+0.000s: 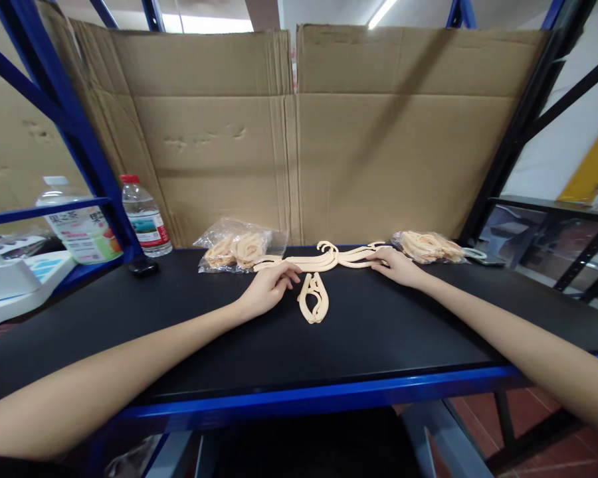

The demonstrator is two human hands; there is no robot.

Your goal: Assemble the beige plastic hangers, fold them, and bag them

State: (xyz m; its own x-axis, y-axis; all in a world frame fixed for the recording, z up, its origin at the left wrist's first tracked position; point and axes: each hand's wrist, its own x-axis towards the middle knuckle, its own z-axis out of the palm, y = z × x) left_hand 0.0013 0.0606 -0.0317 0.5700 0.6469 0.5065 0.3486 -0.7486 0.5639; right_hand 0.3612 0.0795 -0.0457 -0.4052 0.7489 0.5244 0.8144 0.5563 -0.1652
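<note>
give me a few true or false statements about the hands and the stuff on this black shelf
1. Both hands rest on the unfolded cream plastic hanger: left hand, right hand. True.
2. A folded hanger lies between the hands, nearer the person. True.
3. The folded hanger is held in the right hand. False: it lies loose on the black shelf, touched by neither hand.
4. Only one bag of hangers is on the shelf. False: there are two clear bags, one left, one right.
5. The water bottle has a red cap. True.
</note>
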